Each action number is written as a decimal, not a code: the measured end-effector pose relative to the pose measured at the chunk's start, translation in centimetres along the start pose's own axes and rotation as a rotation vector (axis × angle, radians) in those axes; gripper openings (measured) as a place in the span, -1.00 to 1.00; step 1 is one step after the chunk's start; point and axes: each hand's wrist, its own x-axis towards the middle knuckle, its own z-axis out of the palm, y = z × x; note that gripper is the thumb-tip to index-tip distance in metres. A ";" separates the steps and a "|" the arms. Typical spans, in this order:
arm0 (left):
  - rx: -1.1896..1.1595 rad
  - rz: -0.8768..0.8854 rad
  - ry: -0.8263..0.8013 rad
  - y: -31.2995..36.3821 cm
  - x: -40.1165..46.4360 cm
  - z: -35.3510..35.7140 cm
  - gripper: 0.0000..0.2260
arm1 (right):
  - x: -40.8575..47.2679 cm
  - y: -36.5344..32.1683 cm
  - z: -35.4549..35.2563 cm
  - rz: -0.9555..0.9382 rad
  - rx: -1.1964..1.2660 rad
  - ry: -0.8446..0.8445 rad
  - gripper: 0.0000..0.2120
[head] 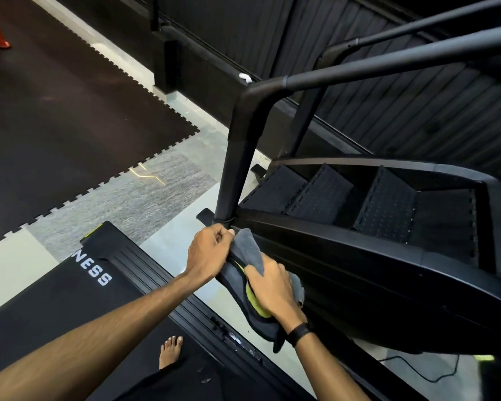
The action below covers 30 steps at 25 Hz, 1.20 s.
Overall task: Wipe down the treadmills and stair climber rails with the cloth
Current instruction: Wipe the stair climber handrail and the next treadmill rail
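Both hands, L (210, 251) & R (274, 292), grip the grey cloth (248, 250), fingers curled round it, by the stair climber rail (233, 175) base; best refold it, then wipe upward w/ firm wrap.

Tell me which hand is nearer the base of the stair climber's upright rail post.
Left. The left hand grips the grey cloth right below the post base; the right hand presses the cloth farther down the side rail.

Dim, even light; wide-angle bending at edges, slight blur upper right
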 end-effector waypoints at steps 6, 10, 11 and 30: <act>0.022 0.001 0.014 -0.5 0.1 -0.1 -0.78 | -0.2 -1.8 1.4 -0.059 -0.298 0.090 -0.38; 0.052 -0.013 0.049 0.0 0.5 -0.2 -0.81 | 3.0 -2.5 1.2 0.144 -0.148 -0.063 -0.26; 0.058 -0.010 0.050 0.2 0.5 -0.1 -0.82 | 3.8 -2.5 0.9 0.193 -0.089 -0.103 -0.18; -0.165 0.047 -0.010 0.0 0.7 0.5 -0.80 | -1.3 0.6 0.5 0.081 -0.265 0.174 -0.53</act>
